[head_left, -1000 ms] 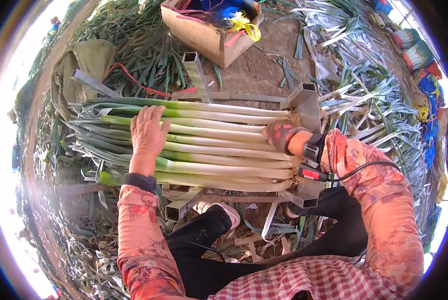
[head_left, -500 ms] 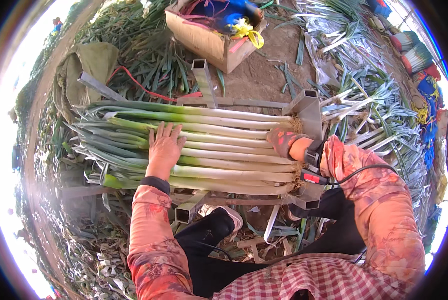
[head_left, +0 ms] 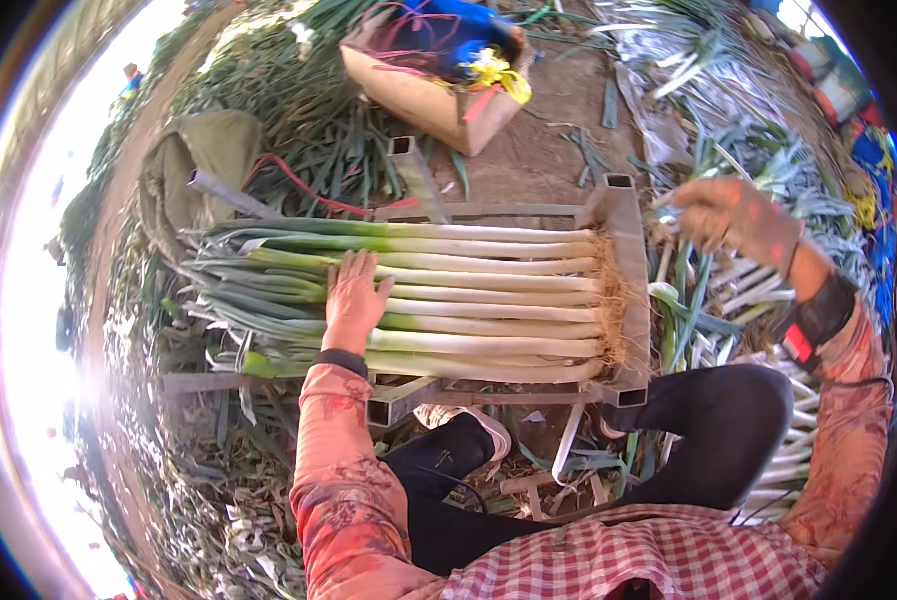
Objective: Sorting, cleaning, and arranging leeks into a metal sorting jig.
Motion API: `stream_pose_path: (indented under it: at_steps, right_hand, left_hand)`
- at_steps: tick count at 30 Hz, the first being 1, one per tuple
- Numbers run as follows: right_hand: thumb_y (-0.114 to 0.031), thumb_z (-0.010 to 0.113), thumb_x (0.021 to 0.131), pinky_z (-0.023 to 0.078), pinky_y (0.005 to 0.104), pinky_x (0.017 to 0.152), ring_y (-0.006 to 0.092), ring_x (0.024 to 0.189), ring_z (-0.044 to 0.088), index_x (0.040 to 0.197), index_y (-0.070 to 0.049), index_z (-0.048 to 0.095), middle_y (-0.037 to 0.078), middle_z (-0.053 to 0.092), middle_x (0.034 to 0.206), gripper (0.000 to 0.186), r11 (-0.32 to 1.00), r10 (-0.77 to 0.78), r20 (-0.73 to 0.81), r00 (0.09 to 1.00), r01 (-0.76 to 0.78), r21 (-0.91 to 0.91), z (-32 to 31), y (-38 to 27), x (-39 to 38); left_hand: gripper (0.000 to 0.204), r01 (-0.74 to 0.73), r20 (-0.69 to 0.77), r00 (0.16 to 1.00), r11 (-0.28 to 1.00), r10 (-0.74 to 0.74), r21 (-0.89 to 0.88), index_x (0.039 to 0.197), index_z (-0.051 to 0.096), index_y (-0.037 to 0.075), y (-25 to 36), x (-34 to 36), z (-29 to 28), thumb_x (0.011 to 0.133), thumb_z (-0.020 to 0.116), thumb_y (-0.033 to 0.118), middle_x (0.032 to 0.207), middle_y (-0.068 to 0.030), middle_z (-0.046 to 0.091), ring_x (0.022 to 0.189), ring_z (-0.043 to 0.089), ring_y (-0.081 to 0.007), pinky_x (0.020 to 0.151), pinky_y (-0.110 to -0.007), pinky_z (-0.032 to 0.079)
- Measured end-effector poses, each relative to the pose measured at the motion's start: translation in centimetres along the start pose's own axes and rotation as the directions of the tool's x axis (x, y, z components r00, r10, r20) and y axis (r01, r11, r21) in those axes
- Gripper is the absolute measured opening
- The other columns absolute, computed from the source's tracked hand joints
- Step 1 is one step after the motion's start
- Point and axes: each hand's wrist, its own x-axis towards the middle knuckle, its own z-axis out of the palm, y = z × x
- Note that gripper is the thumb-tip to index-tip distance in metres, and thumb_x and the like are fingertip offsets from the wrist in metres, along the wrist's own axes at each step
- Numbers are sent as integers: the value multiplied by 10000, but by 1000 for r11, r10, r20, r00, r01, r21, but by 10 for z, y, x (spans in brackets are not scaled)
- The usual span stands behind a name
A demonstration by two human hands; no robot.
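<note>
- Head view, the leeks [head_left: 489, 282]: a side-by-side row lies across the metal frame [head_left: 637, 260], white stems to the frame's right, green leaves to its left.
- Roots [head_left: 607, 300]: gathered just beside the frame's right-hand end plate; some appear to touch it. The ends look fairly even.
- Left hand [head_left: 357, 292]: bare, palm down over the left part of the frame, fingers spread and resting on the leeks where white turns to green. It is open and grips nothing.
- Right hand [head_left: 737, 222]: gloved, hanging to the right of the frame above the loose leeks [head_left: 754, 292]. Motion blurs it; whether its fingers are closed on anything cannot be told.
- Surroundings: a cardboard box [head_left: 409, 95] sits beyond the frame's far side; a green cloth [head_left: 219, 150] lies by its far left corner.
- Judgement on steadying the row: a flat, light palm suits best, spreading pressure without bruising stems. Root ends should stay level against the frame's end plate, and stems parallel; a sideways push could make them cross.
</note>
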Motion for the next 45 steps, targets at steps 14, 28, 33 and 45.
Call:
stream_pose_path:
  at_steps: [14,28,33,45]
  right_hand:
    - [-231,458,851,480,388,691,337,849,611,942,41,545,226,610,954,299,529,-271,241,932,353,-771,261,35,184]
    - [-77,467,812,481,402,649,326,769,630,879,12,554,212,617,852,141,852,-89,167,982,162,-498,241,-13,167]
    - [-94,483,810,489,410,638,318,786,639,868,7,565,211,619,849,142,815,-57,193,979,157,-557,244,-22,167]
    - [-160,575,775,507,361,684,214,782,625,805,-102,671,91,644,823,116,832,-280,227,933,353,-428,309,24,233]
  left_hand:
    - [337,34,-76,996,999,-36,-31,947,697,186,-57,18,-40,738,648,445,1005,-4,635,1069,512,-193,921,-414,297]
    - [295,42,145,986,972,-77,233,854,656,70,-74,37,-64,751,677,346,879,-132,655,897,603,-311,818,-422,411]
    - [261,242,164,953,965,-255,99,880,629,41,-69,21,-51,827,577,292,864,-188,652,861,627,-368,771,-460,479]
    - [353,576,-437,798,738,-415,351,1158,551,0,-260,-126,-221,892,466,215,1046,-191,591,975,575,-311,852,-387,444]
